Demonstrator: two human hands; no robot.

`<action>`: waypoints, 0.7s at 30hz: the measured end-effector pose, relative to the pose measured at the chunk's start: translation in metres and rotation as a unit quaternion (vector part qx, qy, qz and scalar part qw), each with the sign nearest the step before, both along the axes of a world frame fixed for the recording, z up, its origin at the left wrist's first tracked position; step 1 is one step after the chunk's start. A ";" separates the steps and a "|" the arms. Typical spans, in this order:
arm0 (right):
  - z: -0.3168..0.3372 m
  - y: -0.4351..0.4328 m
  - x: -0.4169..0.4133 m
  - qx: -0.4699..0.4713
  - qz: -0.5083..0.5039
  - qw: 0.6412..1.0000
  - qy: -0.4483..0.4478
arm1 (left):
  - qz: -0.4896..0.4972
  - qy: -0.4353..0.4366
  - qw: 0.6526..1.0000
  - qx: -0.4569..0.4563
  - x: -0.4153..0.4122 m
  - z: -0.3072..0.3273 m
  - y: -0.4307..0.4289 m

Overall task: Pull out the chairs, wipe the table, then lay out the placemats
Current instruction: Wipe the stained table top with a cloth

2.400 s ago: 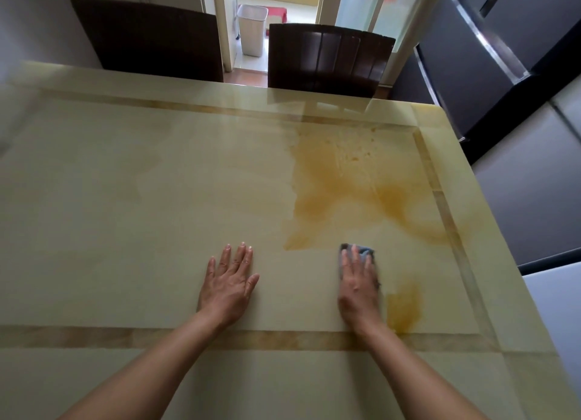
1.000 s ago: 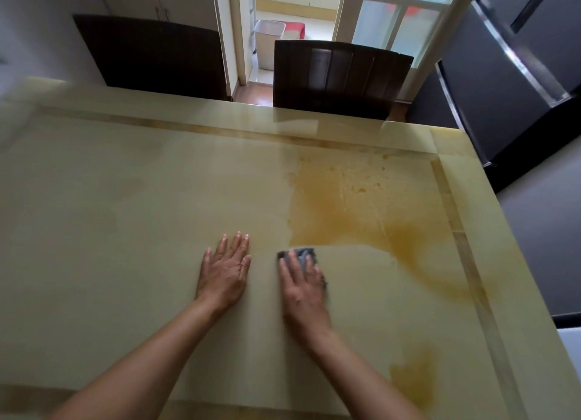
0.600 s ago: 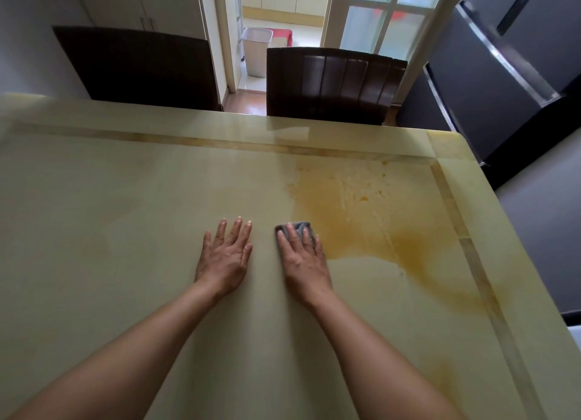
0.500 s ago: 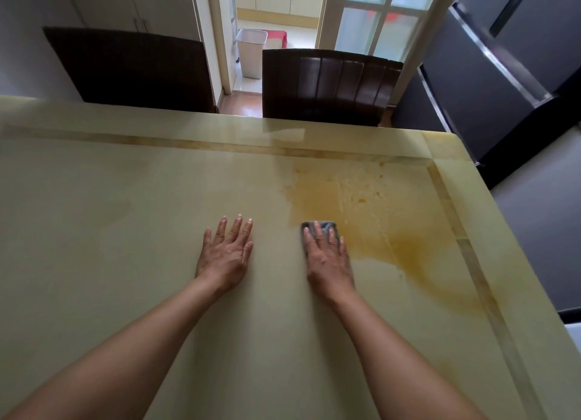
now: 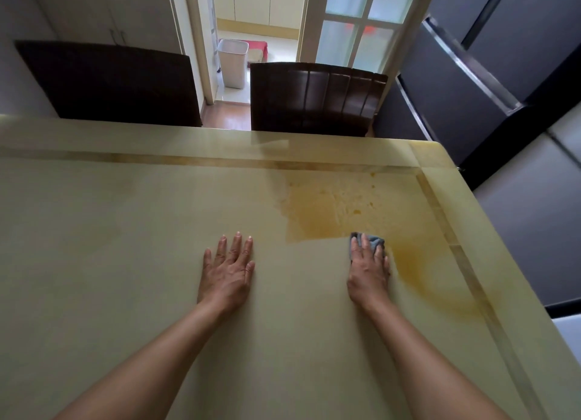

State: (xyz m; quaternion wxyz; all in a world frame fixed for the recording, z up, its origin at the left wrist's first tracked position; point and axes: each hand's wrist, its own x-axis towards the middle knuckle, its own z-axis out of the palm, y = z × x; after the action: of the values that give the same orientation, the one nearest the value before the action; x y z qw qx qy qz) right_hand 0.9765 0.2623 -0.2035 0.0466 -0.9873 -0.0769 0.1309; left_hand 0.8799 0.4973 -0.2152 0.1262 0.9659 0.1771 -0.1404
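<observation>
We are in the middle of the wiping step. Our right hand (image 5: 369, 272) lies flat on a small grey-blue cloth (image 5: 372, 243), fingers straight and close together. It presses the cloth onto the bench (image 5: 125, 231) rather than gripping it, and only the cloth's far end shows past the fingertips. A flat palm spreads pressure over the whole pad, which suits scrubbing a film better than a pinch would.

The cloth sits toward the right edge of the bench, at the near border of an amber smear (image 5: 333, 209). The smear covers the surface toward the far right corner and trails along the right edge. Its near border runs straight, so we judge the cloth is working in lanes from the near side toward the far edge.

Our left hand (image 5: 228, 273) rests palm down on bare bench toward the middle, well apart from the cloth. Its fingers are straight and slightly spread, and it holds nothing. We judge it is a prop, taking our weight as we lean in to reach.

Two dark chairs (image 5: 317, 99) stand beyond the far edge; we cannot tell whether they have been pulled out. No placemats are in view, and we judge they wait until the smear is gone.
</observation>
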 end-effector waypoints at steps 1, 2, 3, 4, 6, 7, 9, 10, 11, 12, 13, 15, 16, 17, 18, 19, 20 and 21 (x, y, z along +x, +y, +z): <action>0.001 0.010 -0.003 0.004 0.014 1.000 0.008 | 0.001 -0.004 1.000 0.000 0.000 0.000 0.000; 0.002 0.022 -0.009 0.008 0.037 0.999 0.007 | 0.002 -0.005 1.000 -0.001 0.000 0.000 0.000; 0.001 0.036 -0.016 0.009 0.068 0.998 -0.012 | 0.002 -0.005 1.000 -0.003 0.000 0.000 0.000; -0.001 0.051 -0.023 0.016 0.097 0.995 -0.030 | 0.003 -0.006 1.000 -0.009 0.000 -0.001 0.000; -0.002 0.081 -0.039 0.038 0.144 0.989 -0.024 | 0.017 -0.026 0.999 -0.038 0.000 -0.001 0.001; 0.000 0.097 -0.048 0.049 0.176 0.983 0.006 | 0.037 -0.050 0.996 -0.063 0.001 -0.002 0.001; 0.000 0.122 -0.060 0.077 0.249 0.964 0.046 | 0.102 -0.115 0.981 -0.121 0.003 0.000 0.002; -0.002 0.131 -0.062 0.085 0.267 0.958 0.056 | 0.127 -0.141 0.972 -0.139 0.005 0.002 0.003; -0.003 0.138 -0.059 0.079 0.282 0.955 0.046 | 0.138 -0.155 0.968 -0.143 0.009 0.003 0.005; -0.004 0.142 -0.052 0.069 0.295 0.952 0.035 | 0.139 -0.154 0.968 -0.141 0.015 0.003 0.007; -0.006 0.145 -0.044 0.056 0.310 0.949 0.029 | 0.135 -0.147 0.971 -0.135 0.021 0.004 0.010; -0.006 0.146 -0.024 0.047 0.322 0.945 0.034 | 0.117 -0.124 0.978 -0.121 0.037 0.005 0.016; -0.006 0.145 -0.012 0.047 0.317 0.946 0.037 | 0.108 -0.116 0.981 -0.113 0.046 0.006 0.017; -0.005 0.143 -0.001 0.050 0.302 0.951 0.038 | 0.099 -0.108 0.984 -0.105 0.054 0.006 0.018; -0.004 0.139 0.011 0.053 0.282 0.957 0.036 | 0.089 -0.099 0.987 -0.093 0.062 0.006 0.019; -0.005 0.132 0.025 0.051 0.262 0.963 0.033 | 0.079 -0.087 0.990 -0.079 0.070 0.006 0.018; -0.004 0.124 0.036 0.045 0.243 0.968 0.031 | 0.070 -0.075 0.993 -0.065 0.077 0.006 0.018; -0.004 0.113 0.046 0.039 0.227 0.973 0.029 | 0.064 -0.066 0.994 -0.054 0.084 0.007 0.018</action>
State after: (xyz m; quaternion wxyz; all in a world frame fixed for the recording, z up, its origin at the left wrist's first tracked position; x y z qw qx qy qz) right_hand 1.0226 0.3758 -0.2079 0.0569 -0.9374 -0.3023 0.1635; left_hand 0.9634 0.5150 -0.2084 0.1985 0.9515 0.2218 -0.0775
